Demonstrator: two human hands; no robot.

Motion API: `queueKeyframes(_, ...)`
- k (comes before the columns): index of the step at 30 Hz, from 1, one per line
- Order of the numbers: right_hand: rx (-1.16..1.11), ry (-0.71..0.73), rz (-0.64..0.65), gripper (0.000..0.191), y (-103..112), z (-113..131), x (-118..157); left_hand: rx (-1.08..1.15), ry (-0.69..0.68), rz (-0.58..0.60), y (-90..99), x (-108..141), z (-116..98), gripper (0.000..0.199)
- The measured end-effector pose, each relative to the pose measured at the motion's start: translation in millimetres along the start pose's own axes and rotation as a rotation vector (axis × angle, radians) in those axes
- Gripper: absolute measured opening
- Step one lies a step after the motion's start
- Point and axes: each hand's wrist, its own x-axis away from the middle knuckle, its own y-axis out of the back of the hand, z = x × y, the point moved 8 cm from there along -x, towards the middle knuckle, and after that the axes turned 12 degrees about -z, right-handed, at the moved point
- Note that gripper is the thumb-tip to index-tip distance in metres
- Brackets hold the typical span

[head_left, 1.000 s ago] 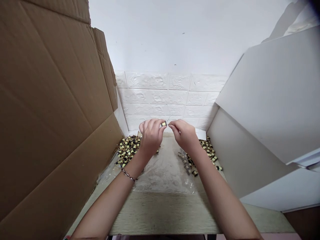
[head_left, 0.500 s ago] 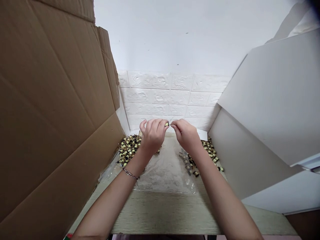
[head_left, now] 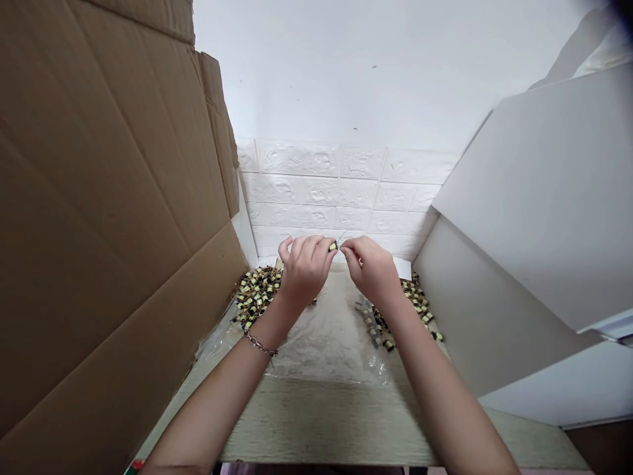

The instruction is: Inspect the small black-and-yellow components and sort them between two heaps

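Between the thumb and fingers of my left hand (head_left: 305, 267) is a small transformer (head_left: 333, 247), wrapped in yellow tape with black ends. Close to its right side, my right hand (head_left: 370, 267) is closed in a pinch. A thin wire shows at those fingertips, too fine to tell where it begins or ends. Both hands are raised over a clear plastic bag (head_left: 321, 343) lying on the table. To the left lies a heap of similar transformers (head_left: 257, 290), and another pile (head_left: 418, 300) is partly hidden behind my right forearm.
A tall cardboard panel (head_left: 113, 218) walls off the left side. White panels (head_left: 534, 198) stand on the right. At the back is a white wall with brick relief (head_left: 321, 191). The wooden table's front edge (head_left: 326, 455) runs below my forearms.
The whole view has shifted very slightly. My hands keep nearly the same pose, with the transformer still in the left and the right fingertips beside it.
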Motion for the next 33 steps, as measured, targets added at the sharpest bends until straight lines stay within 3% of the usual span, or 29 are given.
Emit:
queueKeyframes(6, -0.017, -0.072, -0.039, 0.015, -3.7, -2.8, 1.8, -0.008, -0.013, 0.017, -3.5, 2.9, -1.7, 0.021)
queueKeyframes(11, -0.071, -0.109, -0.051, 0.015, -7.8, -9.8, 1.8, 0.037, -0.012, 0.12, -9.7, 2.5, -4.9, 0.021)
queueKeyframes(14, -0.121, -0.131, -0.094, 0.013, -4.4, -13.5, 0.9, 0.131, 0.077, 0.215, -13.7, -0.1, 0.2, 0.019)
queueKeyframes(20, -0.196, -0.13, -0.17, 0.014, 9.2, -10.7, -2.5, 0.724, 0.514, 0.395, -31.0, 2.0, 19.2, 0.022)
queueKeyframes(25, -0.136, -0.004, -0.24, 0.015, 20.5, 3.1, -3.1, 1.253, 0.92, 0.464, -47.2, 13.8, 17.7, 0.025)
queueKeyframes(30, -0.042, 0.109, -0.287, 0.015, 24.6, 11.3, -0.9, 1.518, 1.265, 0.524, -51.9, 26.1, 7.4, 0.016)
queueKeyframes(33, -0.017, 0.131, -0.283, 0.015, 23.8, 12.3, 0.1, 1.583, 1.394, 0.577, -51.1, 31.8, 2.4, 0.014)
